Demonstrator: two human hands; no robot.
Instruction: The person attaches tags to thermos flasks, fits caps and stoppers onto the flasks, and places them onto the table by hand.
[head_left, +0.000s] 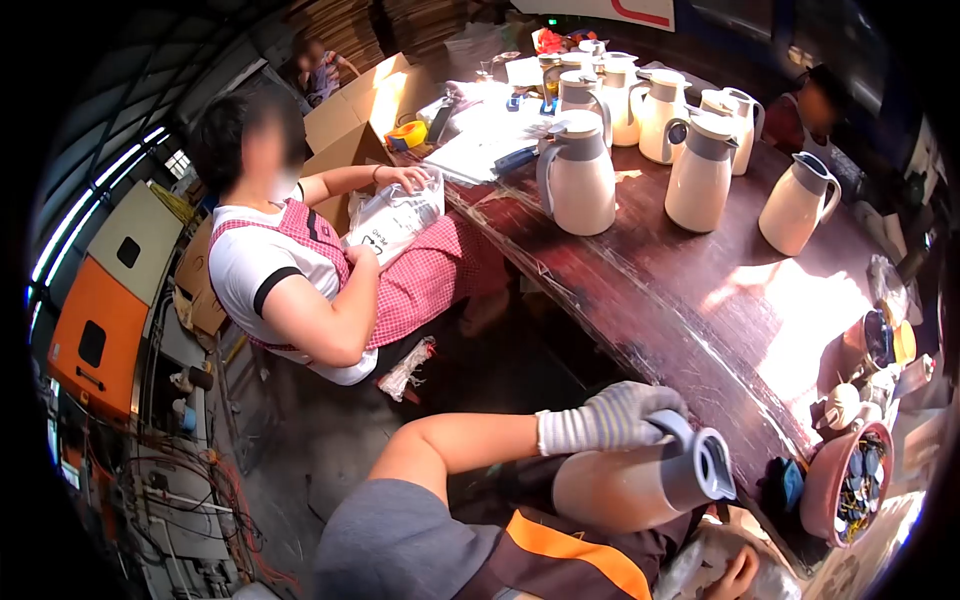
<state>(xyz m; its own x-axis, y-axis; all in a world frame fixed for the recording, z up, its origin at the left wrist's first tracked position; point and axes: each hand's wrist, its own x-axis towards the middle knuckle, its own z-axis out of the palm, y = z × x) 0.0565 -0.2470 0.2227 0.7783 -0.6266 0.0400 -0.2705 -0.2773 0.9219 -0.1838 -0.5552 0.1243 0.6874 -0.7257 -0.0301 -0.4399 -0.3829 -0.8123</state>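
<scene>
My left hand, in a grey-striped knit glove, is closed around the grey handle of a cream vacuum jug. The jug lies tilted over my lap, its grey collar and round open mouth facing right. Low in the view, my bare right hand is partly cut off by the frame edge. Its visible fingers are curled beside crumpled clear plastic; what they grip, if anything, is hidden. Nearest on the table stands a lidless jug with a grey collar.
Several more jugs stand across the dark red table. A pink basin of small dark parts sits at the near right corner. Left, a seated co-worker handles a white plastic bag beside a cardboard box.
</scene>
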